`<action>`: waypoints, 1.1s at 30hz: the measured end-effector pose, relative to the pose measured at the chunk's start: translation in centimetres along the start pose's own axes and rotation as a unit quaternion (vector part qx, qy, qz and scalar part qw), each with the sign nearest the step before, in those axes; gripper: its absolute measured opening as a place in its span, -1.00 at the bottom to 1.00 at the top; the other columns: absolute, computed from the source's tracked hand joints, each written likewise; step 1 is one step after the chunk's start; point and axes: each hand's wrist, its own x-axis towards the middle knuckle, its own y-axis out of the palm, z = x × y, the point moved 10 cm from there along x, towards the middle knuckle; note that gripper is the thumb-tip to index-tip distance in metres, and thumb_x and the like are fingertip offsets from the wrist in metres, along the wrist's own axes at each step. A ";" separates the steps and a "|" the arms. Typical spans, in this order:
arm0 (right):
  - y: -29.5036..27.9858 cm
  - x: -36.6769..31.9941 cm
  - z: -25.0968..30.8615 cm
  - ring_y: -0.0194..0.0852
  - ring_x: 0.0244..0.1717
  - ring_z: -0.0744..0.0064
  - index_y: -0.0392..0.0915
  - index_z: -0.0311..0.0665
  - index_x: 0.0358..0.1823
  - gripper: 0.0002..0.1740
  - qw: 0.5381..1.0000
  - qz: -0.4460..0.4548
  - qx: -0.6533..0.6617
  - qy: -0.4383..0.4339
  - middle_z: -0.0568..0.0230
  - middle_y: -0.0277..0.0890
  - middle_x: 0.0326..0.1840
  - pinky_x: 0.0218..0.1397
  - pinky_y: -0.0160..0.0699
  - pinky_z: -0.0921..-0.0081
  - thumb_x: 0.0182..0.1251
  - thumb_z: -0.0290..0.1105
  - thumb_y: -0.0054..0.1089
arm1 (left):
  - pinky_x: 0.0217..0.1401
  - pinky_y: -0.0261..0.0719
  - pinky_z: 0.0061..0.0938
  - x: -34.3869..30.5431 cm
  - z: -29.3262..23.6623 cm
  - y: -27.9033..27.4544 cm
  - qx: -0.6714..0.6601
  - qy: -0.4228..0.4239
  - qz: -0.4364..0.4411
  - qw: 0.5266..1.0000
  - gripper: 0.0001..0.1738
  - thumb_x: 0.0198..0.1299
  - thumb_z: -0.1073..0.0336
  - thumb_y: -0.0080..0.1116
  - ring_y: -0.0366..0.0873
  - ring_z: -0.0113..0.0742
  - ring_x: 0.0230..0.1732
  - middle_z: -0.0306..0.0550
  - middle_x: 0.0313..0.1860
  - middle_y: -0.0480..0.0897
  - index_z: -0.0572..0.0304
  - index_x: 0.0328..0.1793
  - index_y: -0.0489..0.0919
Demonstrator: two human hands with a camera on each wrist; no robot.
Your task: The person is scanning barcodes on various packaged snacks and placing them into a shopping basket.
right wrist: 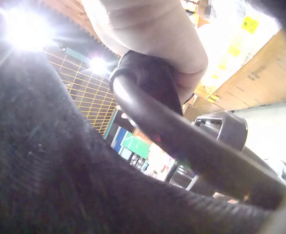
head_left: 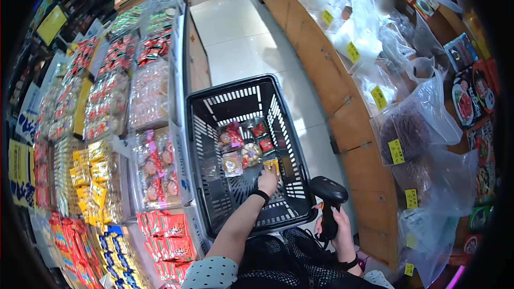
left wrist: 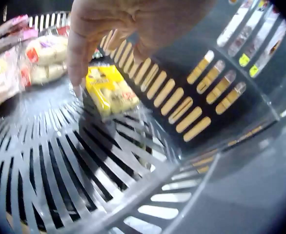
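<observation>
Inside the black basket [head_left: 212, 219], the left hand [head_left: 267, 181] reaches down over a small yellow packet [head_left: 271, 167]. In the left wrist view that hand [left wrist: 128, 24] has its fingers pointing down and apart, close to the yellow packet [left wrist: 109, 90], which lies on the slotted basket floor; whether a fingertip touches it is unclear. A round wrapped item [head_left: 250, 154], a clear packet [head_left: 232, 164] and several red packs [head_left: 266, 145] lie beyond. The right hand [head_left: 342, 230] grips a black handle [head_left: 327, 190] beside the basket; the right wrist view shows it [right wrist: 157, 36] curled over the dark handle [right wrist: 148, 73].
Left of the basket stand trays of wrapped snacks [head_left: 155, 166] and red packets [head_left: 166, 238]. Along the right runs a wooden cabinet [head_left: 342, 134] topped with plastic-covered goods [head_left: 404, 134] and yellow labels. A tiled floor aisle [head_left: 241, 48] extends ahead between them.
</observation>
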 end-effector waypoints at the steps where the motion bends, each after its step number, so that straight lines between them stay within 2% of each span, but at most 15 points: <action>1: -0.8 -0.3 0.1 0.46 -0.55 0.46 0.24 -0.48 0.07 -0.49 1.000 -0.028 -0.008 -0.004 -0.04 0.42 -0.07 -0.49 0.48 0.62 0.31 -0.15 -0.14 | -0.17 0.57 -0.16 0.3 0.4 2.6 -0.002 -0.005 0.035 0.999 -0.34 0.17 0.02 0.00 0.45 0.10 -0.04 0.46 0.29 0.14 0.16 0.35 0.22; 4: -2.2 -1.2 0.4 0.43 -0.59 0.48 0.26 -0.47 0.05 -0.50 0.997 -0.080 -0.015 -0.006 -0.03 0.48 -0.32 -0.52 0.44 0.63 0.33 -0.13 -0.19 | -0.18 0.50 -0.26 0.8 1.2 5.3 0.171 -0.062 0.054 0.982 -0.15 0.07 -0.15 0.09 0.35 -0.11 0.06 0.38 0.38 0.06 0.00 0.43 0.10; 6: -2.9 -1.8 0.3 0.40 -0.64 0.50 0.28 -0.46 0.03 -0.50 0.993 -0.121 -0.014 -0.007 0.03 0.46 -0.58 -0.54 0.41 0.63 0.34 -0.11 -0.23 | -0.21 0.50 -0.26 1.1 0.2 3.8 0.219 -0.070 0.074 0.970 -0.14 0.06 -0.16 0.10 0.35 -0.11 0.06 0.38 0.39 0.04 -0.02 0.44 0.09; 9: -4.0 -2.2 -0.4 0.40 -0.63 0.49 0.27 -0.45 0.03 -0.52 0.992 -0.124 -0.009 -0.005 -0.01 0.48 -0.50 -0.53 0.42 0.62 0.34 -0.13 -0.23 | -0.37 0.48 -0.23 2.7 -0.4 2.4 0.285 -0.077 0.058 0.954 -0.26 0.09 -0.06 0.09 0.39 -0.06 -0.01 0.24 0.37 0.13 -0.04 0.38 0.16; 12: -4.7 -3.0 -0.4 0.41 -0.62 0.47 0.26 -0.45 0.03 -0.53 0.989 -0.147 -0.001 -0.016 -0.03 0.48 -0.35 -0.52 0.43 0.61 0.34 -0.15 -0.21 | -0.61 0.43 -0.16 4.2 2.1 2.5 0.295 -0.207 -0.026 0.933 -0.53 0.15 0.14 0.02 0.47 -0.02 -0.21 -0.02 0.22 0.29 -0.05 0.20 0.28; 13: -4.9 -3.4 -0.4 0.41 -0.62 0.47 0.26 -0.45 0.03 -0.53 0.989 -0.147 -0.002 -0.016 -0.03 0.48 -0.35 -0.52 0.43 0.61 0.34 -0.15 -0.21 | -0.61 0.43 -0.16 4.1 2.3 2.9 0.294 -0.207 -0.025 0.933 -0.53 0.15 0.14 0.02 0.47 -0.02 -0.21 -0.02 0.22 0.29 -0.05 0.20 0.28; 15: -5.0 -3.2 -0.4 0.42 -0.62 0.38 0.24 -0.49 0.03 -0.53 0.993 -0.116 -0.017 -0.018 -0.05 0.39 -0.07 -0.59 0.44 0.57 0.36 -0.17 -0.25 | -0.61 0.45 -0.12 4.3 3.0 2.5 0.274 -0.209 -0.011 0.939 -0.45 0.15 0.16 0.01 0.46 -0.02 -0.21 -0.03 0.22 0.28 -0.14 0.30 0.22; 16: -5.4 -3.2 -0.5 0.42 -0.62 0.38 0.24 -0.49 0.03 -0.53 0.993 -0.113 -0.017 -0.020 -0.05 0.39 -0.07 -0.59 0.44 0.57 0.36 -0.17 -0.25 | -0.62 0.44 -0.12 4.0 2.9 2.4 0.285 -0.188 -0.010 0.940 -0.30 0.13 0.19 0.04 0.46 -0.04 -0.22 -0.02 0.20 0.29 -0.27 0.41 0.08; 19: -5.4 -3.0 -0.8 0.42 -0.62 0.38 0.23 -0.49 0.05 -0.53 0.995 -0.095 -0.016 -0.008 -0.05 0.38 -0.05 -0.59 0.46 0.57 0.35 -0.18 -0.25 | -0.56 0.43 0.00 3.1 3.1 3.6 0.248 -0.145 0.043 0.957 -0.26 0.20 0.17 -0.04 0.43 0.05 -0.21 -0.02 0.30 0.20 -0.29 0.48 -0.08; 21: -4.3 -3.0 0.2 0.42 -0.62 0.41 0.25 -0.48 0.05 -0.52 0.994 -0.104 -0.023 -0.022 -0.04 0.44 -0.16 -0.58 0.46 0.58 0.35 -0.17 -0.24 | -0.55 0.39 -0.03 2.6 3.6 4.4 0.274 -0.123 0.057 0.952 -0.24 0.22 0.20 -0.08 0.43 0.00 -0.22 0.07 0.23 0.28 -0.32 0.50 -0.14; 24: -3.1 -2.7 0.5 0.42 -0.62 0.43 0.26 -0.46 0.05 -0.53 0.996 -0.073 -0.044 -0.015 -0.03 0.46 -0.22 -0.57 0.45 0.60 0.35 -0.17 -0.24 | -0.56 0.29 -0.22 0.6 6.0 5.8 0.221 -0.164 0.189 0.943 -0.25 0.24 0.20 -0.12 0.44 -0.06 -0.23 0.14 -0.01 0.44 -0.29 0.50 -0.17; 27: -2.3 -2.2 0.0 0.43 -0.61 0.43 0.26 -0.45 0.05 -0.54 0.998 -0.040 -0.047 -0.009 -0.03 0.46 -0.17 -0.55 0.45 0.61 0.34 -0.17 -0.22 | -0.23 0.50 -0.05 -1.9 5.5 2.6 0.157 -0.126 0.331 0.922 0.11 -0.22 0.14 0.30 0.53 0.13 -0.10 0.20 0.05 0.49 0.15 0.47 -0.08; 29: -1.2 -1.9 -0.2 0.44 -0.57 0.45 0.26 -0.45 0.05 -0.56 0.999 -0.012 -0.037 0.008 -0.02 0.45 -0.12 -0.51 0.45 0.62 0.34 -0.20 -0.19 | -0.02 0.51 -0.34 -1.6 5.4 -0.7 -0.074 -0.084 0.330 0.937 0.26 -0.55 0.19 0.41 0.52 -0.03 0.01 0.27 -0.01 0.53 0.41 0.39 0.00; 31: 0.2 -1.6 0.0 0.45 -0.53 0.48 0.26 -0.44 0.05 -0.58 0.999 0.017 -0.028 0.024 -0.02 0.45 -0.06 -0.48 0.45 0.63 0.33 -0.23 -0.15 | -0.09 0.51 -0.45 -1.9 4.8 -7.6 -0.183 -0.028 0.208 0.961 0.06 -0.48 0.19 0.42 0.54 -0.14 -0.13 0.13 -0.14 0.57 0.43 0.26 0.18; 33: 2.3 -1.4 0.8 0.49 -0.52 0.43 0.24 -0.45 0.07 -0.52 0.996 0.045 -0.077 0.012 -0.02 0.42 -0.05 -0.51 0.46 0.64 0.31 -0.18 -0.15 | -0.10 0.48 -0.50 -5.9 1.6 -17.4 -0.348 0.067 0.119 0.928 -0.09 -0.38 0.38 0.47 0.49 -0.34 -0.13 -0.07 -0.18 0.56 0.37 0.21 0.28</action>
